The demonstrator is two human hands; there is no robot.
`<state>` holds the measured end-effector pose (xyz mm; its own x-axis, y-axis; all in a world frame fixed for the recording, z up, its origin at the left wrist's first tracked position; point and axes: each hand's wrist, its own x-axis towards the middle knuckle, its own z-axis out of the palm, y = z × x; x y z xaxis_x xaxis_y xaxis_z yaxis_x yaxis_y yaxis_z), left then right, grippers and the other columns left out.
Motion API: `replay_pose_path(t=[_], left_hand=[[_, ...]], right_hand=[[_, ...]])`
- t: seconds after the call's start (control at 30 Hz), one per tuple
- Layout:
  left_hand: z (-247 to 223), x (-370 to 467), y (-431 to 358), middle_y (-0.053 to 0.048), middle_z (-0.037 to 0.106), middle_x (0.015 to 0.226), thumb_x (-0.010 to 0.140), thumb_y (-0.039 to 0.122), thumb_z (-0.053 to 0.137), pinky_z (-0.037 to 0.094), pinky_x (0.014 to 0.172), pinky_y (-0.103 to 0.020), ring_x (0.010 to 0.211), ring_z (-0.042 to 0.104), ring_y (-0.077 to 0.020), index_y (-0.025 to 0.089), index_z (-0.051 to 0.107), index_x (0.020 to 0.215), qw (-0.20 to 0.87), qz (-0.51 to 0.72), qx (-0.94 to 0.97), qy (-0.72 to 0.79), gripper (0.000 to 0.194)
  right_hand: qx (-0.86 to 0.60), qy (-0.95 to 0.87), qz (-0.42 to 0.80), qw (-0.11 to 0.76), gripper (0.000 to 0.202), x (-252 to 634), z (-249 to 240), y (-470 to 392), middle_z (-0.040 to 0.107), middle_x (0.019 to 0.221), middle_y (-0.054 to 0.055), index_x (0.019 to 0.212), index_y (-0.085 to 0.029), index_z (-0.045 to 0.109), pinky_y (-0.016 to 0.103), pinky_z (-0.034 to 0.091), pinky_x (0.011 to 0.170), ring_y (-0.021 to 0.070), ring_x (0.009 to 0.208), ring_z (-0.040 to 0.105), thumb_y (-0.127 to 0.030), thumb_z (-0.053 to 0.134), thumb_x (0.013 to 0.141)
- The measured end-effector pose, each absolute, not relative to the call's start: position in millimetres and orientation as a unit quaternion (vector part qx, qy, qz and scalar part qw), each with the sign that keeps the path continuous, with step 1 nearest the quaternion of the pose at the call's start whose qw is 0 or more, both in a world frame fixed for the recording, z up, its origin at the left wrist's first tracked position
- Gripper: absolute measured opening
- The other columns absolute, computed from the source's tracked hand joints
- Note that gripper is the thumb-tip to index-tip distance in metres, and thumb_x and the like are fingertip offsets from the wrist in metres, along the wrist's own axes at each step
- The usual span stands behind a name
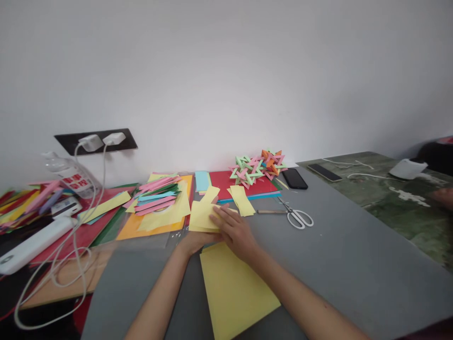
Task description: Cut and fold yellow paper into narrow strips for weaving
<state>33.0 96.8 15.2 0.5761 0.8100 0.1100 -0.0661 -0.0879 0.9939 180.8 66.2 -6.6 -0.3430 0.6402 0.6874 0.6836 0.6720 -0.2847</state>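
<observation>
Several pieces of yellow paper [202, 217] are between my two hands, raised a little over the grey tabletop. My left hand [195, 242] is under them, its fingers mostly hidden by the paper. On top, my right hand [234, 230] grips their right side, fingers laid over the surface. Larger yellow sheets [238, 293] lie in a stack below my wrists. Just beyond the held paper rest narrow yellow strips [242, 200]. White-handled scissors [299, 219] and a thin brown-handled tool [272, 212] lie to the right.
Folded-paper star balls [247, 170] sit on red sheets [223, 182] by the wall. Coloured strips [158, 197] are piled at left. White cables [85, 264] loop near a power strip [37, 245] and bottle [76, 177]. A black phone [295, 179] lies right; another person's hand [445, 197] shows far right.
</observation>
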Motion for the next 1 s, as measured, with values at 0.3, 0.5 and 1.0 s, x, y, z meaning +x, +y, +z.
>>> replay_pose_path(t=[0.3, 0.5, 1.0], left_hand=[[13, 34, 104, -0.012, 0.045, 0.126, 0.064, 0.019, 0.065, 0.045, 0.082, -0.039, 0.113, 0.044, -0.0273, 0.024, 0.044, 0.113, 0.655, 0.417, 0.575, 0.256, 0.053], [7, 28, 106, -0.011, 0.051, 0.119, 0.059, 0.038, 0.067, 0.042, 0.083, -0.038, 0.107, 0.048, -0.0265, 0.024, 0.046, 0.113, 0.654, 0.385, 0.602, 0.248, 0.059], [7, 32, 106, -0.007, 0.062, 0.088, 0.066, 0.042, 0.060, 0.044, 0.068, -0.032, 0.082, 0.057, -0.0222, 0.019, 0.055, 0.100, 0.610, 0.380, 0.595, 0.360, 0.041]], right_hand=[[-0.377, -0.701, 0.209, 0.569, 0.029, 170, 4, 57, 0.063, 0.102, 0.004, 0.107, -0.024, 0.056, 0.032, 0.044, 0.081, 0.0168, 0.094, 0.056, -0.023, 0.039, 0.084], [-0.408, -0.569, 0.440, 0.562, 0.030, 169, 1, 66, 0.060, 0.066, 0.000, 0.078, -0.016, 0.064, 0.021, 0.040, 0.050, 0.0121, 0.058, 0.052, -0.041, 0.046, 0.078], [-0.333, -0.578, 0.467, 0.580, 0.032, 174, 25, 59, 0.063, 0.091, 0.004, 0.105, -0.022, 0.057, 0.029, 0.045, 0.073, 0.0155, 0.080, 0.057, -0.037, 0.050, 0.077]])
